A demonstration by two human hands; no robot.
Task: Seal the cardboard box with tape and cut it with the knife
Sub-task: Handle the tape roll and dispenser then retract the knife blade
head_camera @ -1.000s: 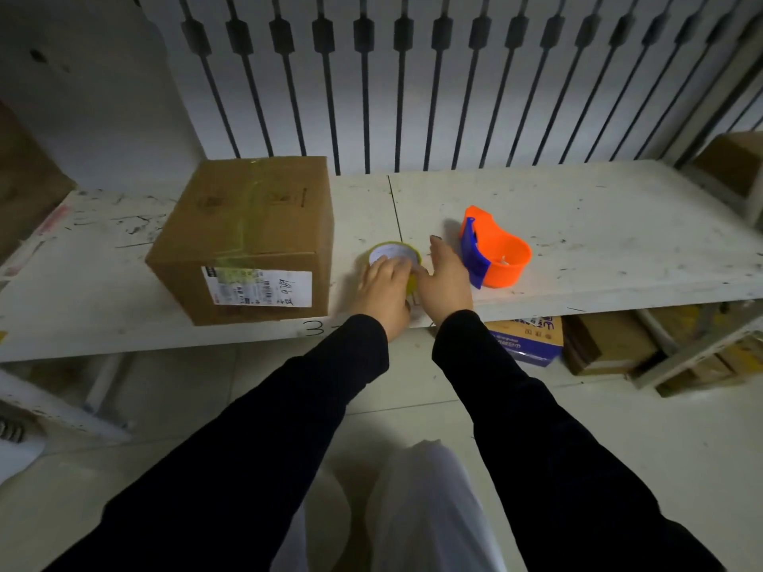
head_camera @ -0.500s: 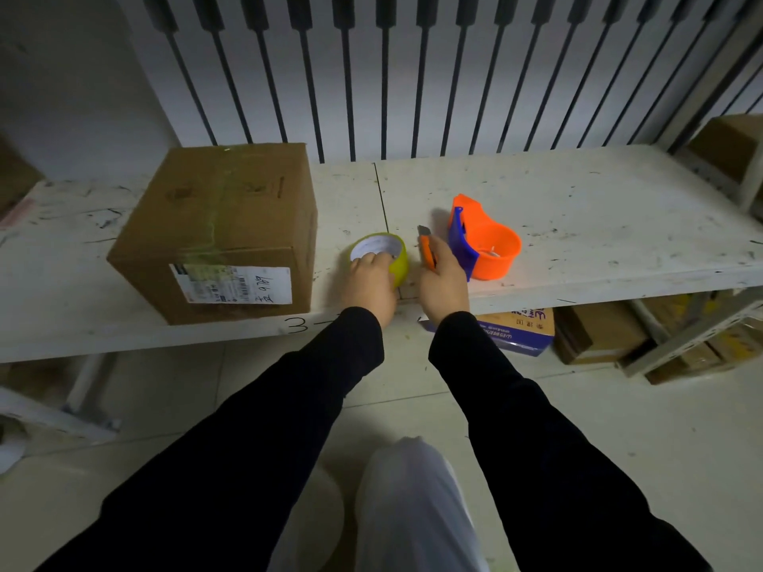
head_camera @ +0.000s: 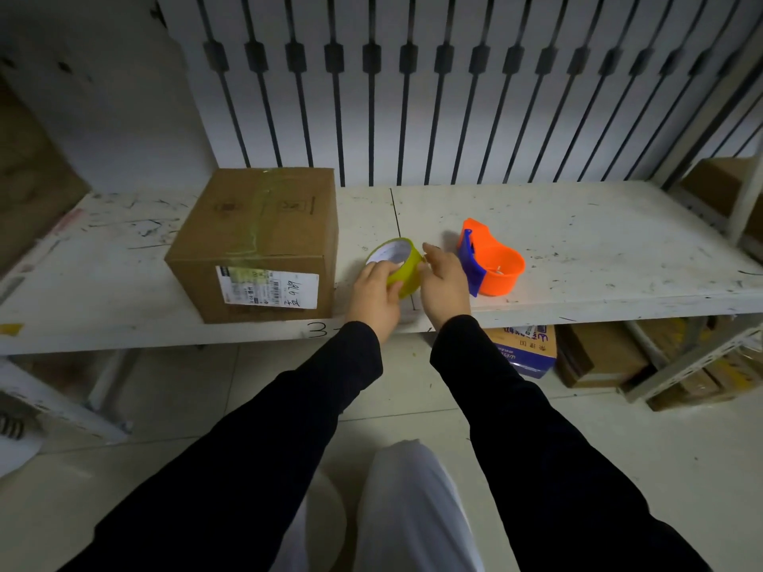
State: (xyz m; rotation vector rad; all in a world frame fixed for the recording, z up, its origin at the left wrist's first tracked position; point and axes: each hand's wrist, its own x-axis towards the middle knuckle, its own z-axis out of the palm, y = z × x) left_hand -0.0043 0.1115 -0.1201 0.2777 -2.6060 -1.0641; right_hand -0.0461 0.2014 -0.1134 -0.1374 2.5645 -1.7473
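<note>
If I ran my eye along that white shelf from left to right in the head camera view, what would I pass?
Brown cardboard box with a white shipping label → left hand → yellow-green roll of tape, tilted up in that hand → right hand → orange and blue plastic tape dispenser → bare scuffed white shelf.

Matt cardboard box (head_camera: 256,241); scuffed painted table (head_camera: 578,241).

An orange and blue tape dispenser (head_camera: 491,262) lies on the scuffed white shelf (head_camera: 598,237).
</note>
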